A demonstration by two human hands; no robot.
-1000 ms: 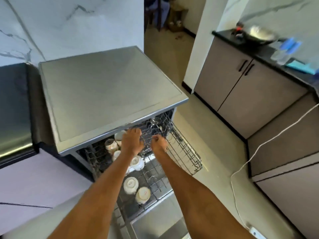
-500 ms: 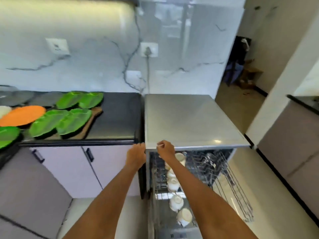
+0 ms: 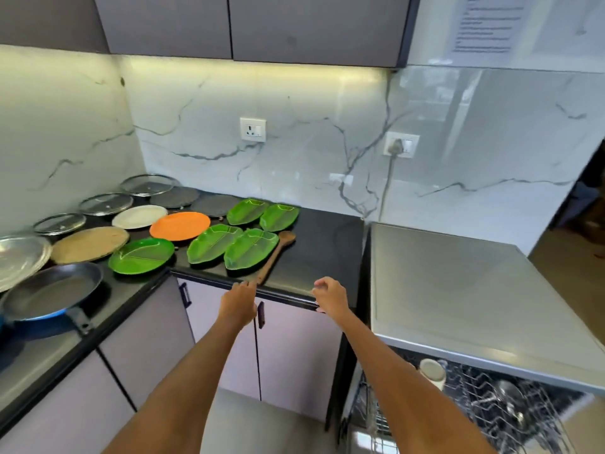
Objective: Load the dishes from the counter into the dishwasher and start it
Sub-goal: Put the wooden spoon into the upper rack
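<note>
A: In the head view, what lies on the glossy black stone counter [image 3: 324, 244]?

B: Left of centre, four glossy green leaf-shaped plastic plates [image 3: 214, 243] sit in a cluster, with a long brown wooden spoon [image 3: 276, 255] along their right side, bowl end away from the camera. Just left of them are a round green divided plate [image 3: 141, 255] and a flat orange round plate [image 3: 179, 225].

A: And further left?

B: A white round plate [image 3: 139, 216], a tan woven-looking round mat [image 3: 90, 244], three glass lids with metal rims [image 3: 106, 203], shiny steel plates [image 3: 19, 260] at the left edge, and a dark non-stick frying pan with a blue outside [image 3: 52, 291] at lower left.

A: The hands?

B: The left hand [image 3: 238, 304] is at centre, its fingertips at the handle end of the spoon by the counter edge; whether it grips the spoon I cannot tell. The right hand [image 3: 330, 298] hovers beside it with loosely curled fingers, holding nothing.

A: The dishwasher?

B: The grey steel-topped dishwasher [image 3: 458, 296] fills the right side. At lower right its wire rack [image 3: 497, 414] is pulled out, holding a white cup [image 3: 432, 373] and a shiny steel ladle [image 3: 509, 393].
</note>
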